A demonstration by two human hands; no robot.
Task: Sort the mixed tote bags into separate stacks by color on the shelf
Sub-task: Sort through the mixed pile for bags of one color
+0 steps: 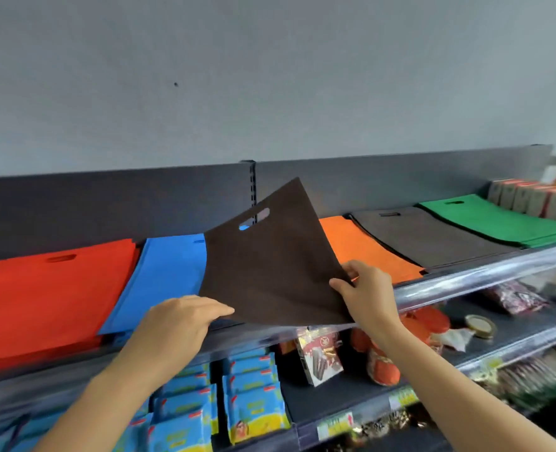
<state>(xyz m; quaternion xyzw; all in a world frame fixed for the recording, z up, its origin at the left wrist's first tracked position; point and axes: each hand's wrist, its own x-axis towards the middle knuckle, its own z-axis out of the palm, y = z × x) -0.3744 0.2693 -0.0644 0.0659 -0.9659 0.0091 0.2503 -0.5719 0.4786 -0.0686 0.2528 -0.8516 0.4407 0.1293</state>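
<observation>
Your right hand (364,288) pinches the brown bag (270,265) at its lower right edge, thumb and fingers closed on the fabric. This holds the sheet tilted up off the shelf (482,275), handle hole away from you. Your left hand (178,324) lies flat with straight fingers touching the bag's lower left edge, likely steadying the floppy cloth. The bag hangs between the blue stack (165,275) and the orange stack (361,243). It probably belongs on the brown stack (426,236), just beyond the orange.
</observation>
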